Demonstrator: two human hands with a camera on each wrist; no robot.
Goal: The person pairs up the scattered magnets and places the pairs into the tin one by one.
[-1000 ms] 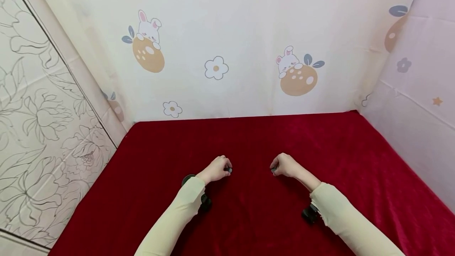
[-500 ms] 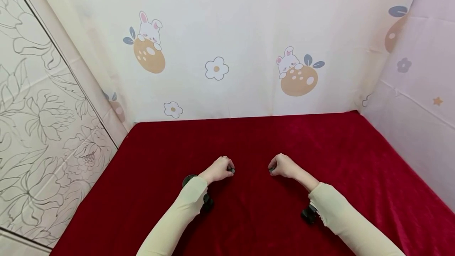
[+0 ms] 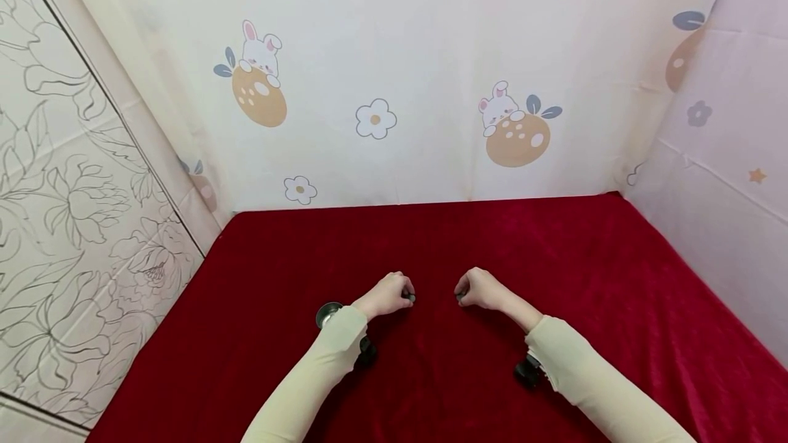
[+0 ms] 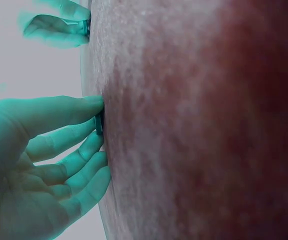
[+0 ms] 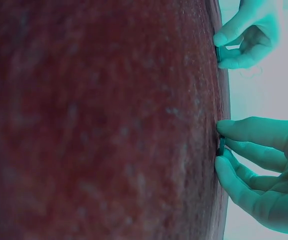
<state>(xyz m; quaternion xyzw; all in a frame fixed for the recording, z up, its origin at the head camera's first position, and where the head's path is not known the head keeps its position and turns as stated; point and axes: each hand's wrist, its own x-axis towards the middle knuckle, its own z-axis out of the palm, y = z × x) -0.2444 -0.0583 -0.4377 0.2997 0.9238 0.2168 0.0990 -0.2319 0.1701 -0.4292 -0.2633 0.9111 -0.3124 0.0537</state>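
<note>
My left hand [image 3: 389, 294] pinches a small dark grey flat piece [image 3: 410, 297] between thumb and fingers, low over the red cloth. Facing it, my right hand [image 3: 483, 289] holds a similar small grey piece [image 3: 460, 297] the same way. A short gap of cloth separates the two. In the left wrist view the left piece [image 4: 99, 124] appears as a thin edge-on strip right at the cloth, partly covered by the thumb. The right piece [image 5: 222, 145] shows equally thin in the right wrist view, between thumb and fingers.
Red velvet cloth [image 3: 431, 245] covers the table. A shiny round metal thing with a dark rim [image 3: 327, 311] lies beside the left wrist, partly behind the sleeve. Printed white curtains [image 3: 431, 156] stand at the back and right, a flower-patterned panel [image 3: 74, 210] at left.
Both hands have slid toward each other, the left to the right and the right to the left, each with its grey piece. More of the round metal thing shows now.
</note>
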